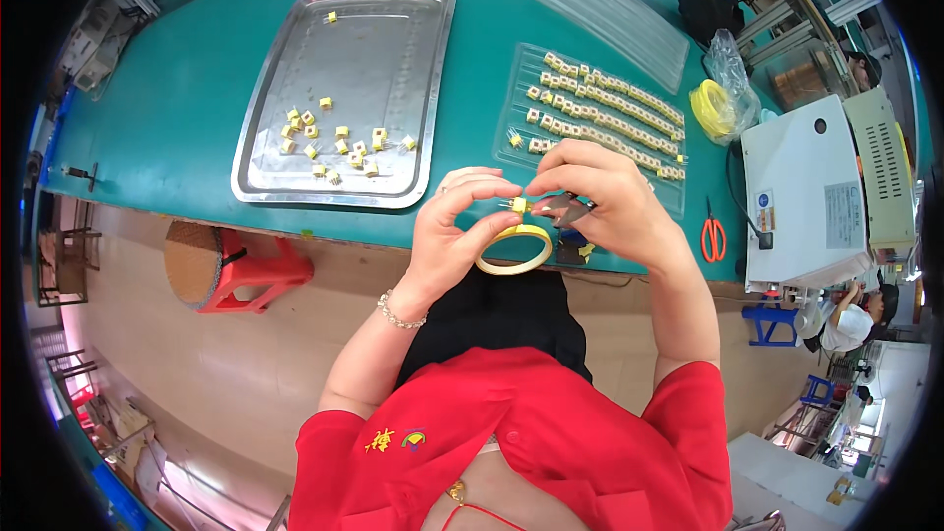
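Note:
My left hand (454,224) pinches a small yellow transformer (519,205) by its side; its thin metal pins point left. A ring-shaped roll of pale yellow tape (535,265) hangs just below, against the left thumb. Close by on the right, my right hand (615,199) is closed around a dark, blade-like metal tool (573,211). Its fingertips meet the transformer's right side, where a bit of yellow tape seems to be; the fingers partly hide this spot. A dark object with yellow scraps (584,252) sits at the table edge under the right hand.
A metal tray (379,29) holds several loose yellow transformers. Rows of them fill a clear plastic tray (503,138); another clear tray (615,20) lies behind. Orange-handled scissors (713,236), a yellow coil in a plastic bag (713,110) and a white machine (801,192) stand right. A red stool (261,275) is left.

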`<state>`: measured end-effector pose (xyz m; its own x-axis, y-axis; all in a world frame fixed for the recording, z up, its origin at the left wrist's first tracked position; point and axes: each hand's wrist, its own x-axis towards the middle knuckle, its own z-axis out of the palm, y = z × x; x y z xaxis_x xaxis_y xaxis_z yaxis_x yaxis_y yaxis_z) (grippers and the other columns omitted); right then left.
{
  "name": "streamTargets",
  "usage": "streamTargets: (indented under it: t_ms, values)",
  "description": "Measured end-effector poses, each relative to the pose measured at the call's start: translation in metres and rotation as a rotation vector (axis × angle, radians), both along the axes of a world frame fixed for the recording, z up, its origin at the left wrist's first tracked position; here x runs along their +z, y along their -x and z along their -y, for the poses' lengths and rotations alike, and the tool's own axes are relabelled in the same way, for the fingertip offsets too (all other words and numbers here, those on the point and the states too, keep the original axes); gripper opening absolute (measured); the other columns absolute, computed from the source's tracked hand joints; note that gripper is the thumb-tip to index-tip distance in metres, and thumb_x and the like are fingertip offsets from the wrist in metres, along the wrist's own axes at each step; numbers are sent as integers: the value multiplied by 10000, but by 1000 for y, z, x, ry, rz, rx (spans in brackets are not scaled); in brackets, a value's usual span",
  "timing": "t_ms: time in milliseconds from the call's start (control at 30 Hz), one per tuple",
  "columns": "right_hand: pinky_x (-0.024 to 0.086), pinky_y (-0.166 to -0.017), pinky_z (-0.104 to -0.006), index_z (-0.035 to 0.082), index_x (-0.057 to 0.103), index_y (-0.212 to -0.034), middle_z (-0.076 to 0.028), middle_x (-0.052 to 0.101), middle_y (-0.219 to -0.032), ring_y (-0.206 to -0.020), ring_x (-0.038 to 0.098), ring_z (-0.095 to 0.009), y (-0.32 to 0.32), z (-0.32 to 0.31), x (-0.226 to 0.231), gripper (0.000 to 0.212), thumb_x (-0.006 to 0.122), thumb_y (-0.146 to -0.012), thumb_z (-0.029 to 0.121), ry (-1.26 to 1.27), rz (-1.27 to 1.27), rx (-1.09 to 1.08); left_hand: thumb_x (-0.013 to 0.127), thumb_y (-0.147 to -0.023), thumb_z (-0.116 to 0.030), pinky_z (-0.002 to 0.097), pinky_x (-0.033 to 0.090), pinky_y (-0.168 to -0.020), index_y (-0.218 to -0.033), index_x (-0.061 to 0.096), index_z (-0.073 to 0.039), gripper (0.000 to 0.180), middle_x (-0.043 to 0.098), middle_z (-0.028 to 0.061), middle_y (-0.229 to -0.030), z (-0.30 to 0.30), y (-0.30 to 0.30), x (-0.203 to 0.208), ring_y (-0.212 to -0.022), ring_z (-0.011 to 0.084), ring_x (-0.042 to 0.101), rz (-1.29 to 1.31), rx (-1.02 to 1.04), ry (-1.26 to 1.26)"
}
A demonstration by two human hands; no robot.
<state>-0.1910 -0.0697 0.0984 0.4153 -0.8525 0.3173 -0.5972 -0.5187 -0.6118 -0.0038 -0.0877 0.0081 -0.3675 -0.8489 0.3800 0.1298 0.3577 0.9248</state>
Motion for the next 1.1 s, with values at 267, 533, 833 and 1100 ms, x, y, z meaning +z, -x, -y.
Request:
streamTargets:
  t_ms: [267, 533, 833, 1100]
  values:
    - [443, -571, -323, 30, 590, -832, -76, 560, -792, -694, 556, -248, 3, 13, 2, 222, 702, -644, -3, 74, -130, 181, 704, -716, -74, 344, 412, -895, -894, 656, -72, 185, 643, 31, -925, 2, 0, 0, -997, 217, 549, 25, 11, 34]
    - [433, -588, -303, 8, 594, -792, -81, 576, -745, -680, 553, -221, 6, 13, -14, 125, 687, -715, 40, -170, 55, 97, 697, -721, -77, 382, 394, -929, -882, 656, -76, 166, 647, 21, -899, 3, 3, -3, -958, 217, 569, 21, 40, 93]
    - [424, -586, -282, -3, 627, -820, -76, 590, -749, -699, 550, -173, 9, 10, -6, 99, 662, -728, -16, -364, 199, 80, 691, -729, -90, 386, 382, -944, -887, 656, -81, 162, 649, 23, -893, 2, 3, -3, -946, 207, 574, 29, 55, 104]
    - [439, -598, -253, 21, 659, -902, -73, 591, -823, -727, 558, -169, 1, -8, -3, 217, 659, -704, -68, -244, 143, 27, 686, -735, -86, 386, 379, -948, -889, 658, -78, 157, 661, 13, -899, 2, 3, -4, -936, 202, 577, -5, 45, 83]
